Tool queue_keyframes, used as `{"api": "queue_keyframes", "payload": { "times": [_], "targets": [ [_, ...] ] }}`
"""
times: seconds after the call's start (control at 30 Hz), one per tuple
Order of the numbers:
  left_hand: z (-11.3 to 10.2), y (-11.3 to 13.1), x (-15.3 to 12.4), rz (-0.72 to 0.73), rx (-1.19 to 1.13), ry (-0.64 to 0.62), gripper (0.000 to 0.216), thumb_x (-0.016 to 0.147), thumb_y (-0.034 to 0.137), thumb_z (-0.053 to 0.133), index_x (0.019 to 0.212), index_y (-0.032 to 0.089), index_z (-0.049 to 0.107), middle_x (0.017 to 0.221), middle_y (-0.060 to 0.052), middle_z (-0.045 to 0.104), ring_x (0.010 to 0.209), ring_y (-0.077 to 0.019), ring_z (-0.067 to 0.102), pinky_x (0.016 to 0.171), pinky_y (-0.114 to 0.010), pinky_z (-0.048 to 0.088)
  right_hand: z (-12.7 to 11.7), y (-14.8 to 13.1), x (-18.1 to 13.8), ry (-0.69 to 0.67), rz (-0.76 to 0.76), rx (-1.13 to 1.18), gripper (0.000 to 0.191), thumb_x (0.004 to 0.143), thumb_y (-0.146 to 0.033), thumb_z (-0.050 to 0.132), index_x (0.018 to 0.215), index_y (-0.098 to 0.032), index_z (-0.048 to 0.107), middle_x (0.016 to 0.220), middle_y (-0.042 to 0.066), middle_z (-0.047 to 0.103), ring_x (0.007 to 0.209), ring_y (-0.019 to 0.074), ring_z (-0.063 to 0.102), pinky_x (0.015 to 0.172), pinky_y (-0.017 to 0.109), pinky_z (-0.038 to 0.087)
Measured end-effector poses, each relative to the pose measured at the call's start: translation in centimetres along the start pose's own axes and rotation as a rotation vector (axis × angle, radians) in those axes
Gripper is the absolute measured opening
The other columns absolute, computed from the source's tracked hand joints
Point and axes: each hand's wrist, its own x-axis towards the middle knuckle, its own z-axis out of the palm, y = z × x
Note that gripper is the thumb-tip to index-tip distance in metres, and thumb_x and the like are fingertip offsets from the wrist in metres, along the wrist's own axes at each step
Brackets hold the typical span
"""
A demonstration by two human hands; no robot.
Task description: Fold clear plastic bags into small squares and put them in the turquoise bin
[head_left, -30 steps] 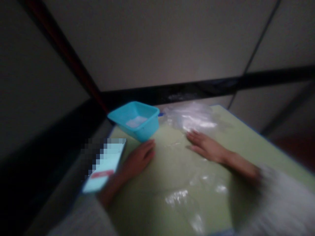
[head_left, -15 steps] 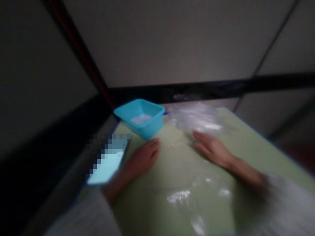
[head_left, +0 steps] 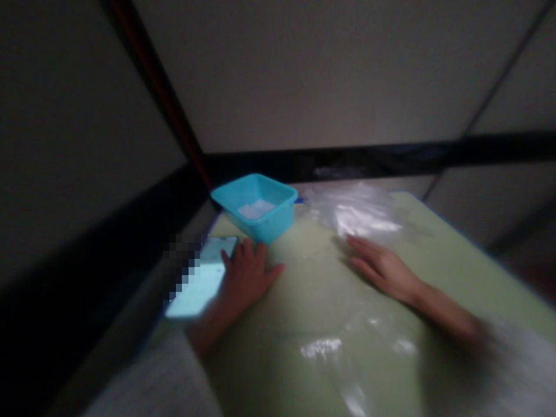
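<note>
My left hand (head_left: 247, 272) is open with its fingers spread, just in front of a turquoise plastic basket (head_left: 278, 223). Its outer fingers overlap the edge of a lit phone (head_left: 195, 292) lying at the table's left side; whether they touch it I cannot tell. White pieces (head_left: 256, 209) lie inside the basket. My right hand (head_left: 384, 269) rests open, fingers stretched out, near the front edge of a pile of clear plastic bags (head_left: 360, 211). A clear plastic sheet or bag (head_left: 324, 347) lies between my forearms, its outline hard to make out.
The yellow-green table (head_left: 452, 260) has a blue edge and narrows away from me. Behind it stands a pale panel wall (head_left: 330, 75) with a dark band (head_left: 495, 153). Some shiny plastic sits along that band. The picture is dim and blurred.
My left hand has spread its fingers and turned toward the basket and phone. The right hand stays about where it was. The whole view has shifted slightly.
</note>
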Motion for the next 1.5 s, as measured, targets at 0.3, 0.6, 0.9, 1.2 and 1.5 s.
{"api": "queue_keyframes", "payload": {
  "times": [0.3,0.6,0.9,1.2,1.5],
  "targets": [
    [-0.5,-0.4,0.2,0.009,0.011,0.03,0.041,0.087,0.043,0.045,0.105,0.007,0.053,0.106,-0.021,0.053,0.1,-0.0361,0.053,0.084,-0.05,0.042,-0.3,0.0,-0.1,-0.009,-0.016,0.01,0.047,0.094,-0.037,0.039,0.133,-0.013,0.048,0.135,0.016,0.051,0.123,0.0294,0.049,0.1,0.051,0.042],
    [-0.2,1.8,-0.4,0.294,-0.296,0.044,0.012,0.084,0.019,0.046,0.091,0.015,0.054,0.101,-0.01,0.055,0.096,-0.0239,0.053,0.086,-0.037,0.046,-0.3,-0.1,-0.2,0.19,0.003,0.085,0.035,0.092,-0.032,0.043,0.116,-0.016,0.062,0.119,0.012,0.064,0.109,0.0265,0.06,0.093,0.046,0.05],
    [0.1,2.6,-0.9,0.457,-0.487,0.072,0.013,0.084,0.017,0.047,0.094,0.017,0.054,0.11,-0.009,0.056,0.105,-0.0225,0.051,0.094,-0.038,0.044,0.4,0.0,0.5,0.414,0.028,0.198,0.02,0.088,-0.034,0.053,0.089,-0.022,0.068,0.095,0.008,0.072,0.087,0.024,0.067,0.079,0.042,0.056],
    [-0.1,2.8,-1.0,0.469,-0.498,0.069,0.012,0.083,0.015,0.046,0.091,0.017,0.055,0.106,-0.008,0.058,0.102,-0.022,0.053,0.093,-0.037,0.045,0.6,0.3,0.2,0.173,-0.126,0.209,0.031,0.087,-0.024,0.049,0.117,-0.023,0.057,0.106,0.009,0.067,0.093,0.0229,0.064,0.083,0.039,0.052],
    [0.2,2.8,-0.9,0.484,-0.533,0.07,0.014,0.084,0.016,0.046,0.093,0.017,0.056,0.107,-0.008,0.058,0.102,-0.0216,0.053,0.093,-0.038,0.045,-0.5,0.6,-0.3,0.055,-0.221,0.309,0.054,0.085,-0.027,0.047,0.137,-0.023,0.035,0.105,0.008,0.065,0.09,0.0232,0.063,0.082,0.04,0.05]
  ]
}}
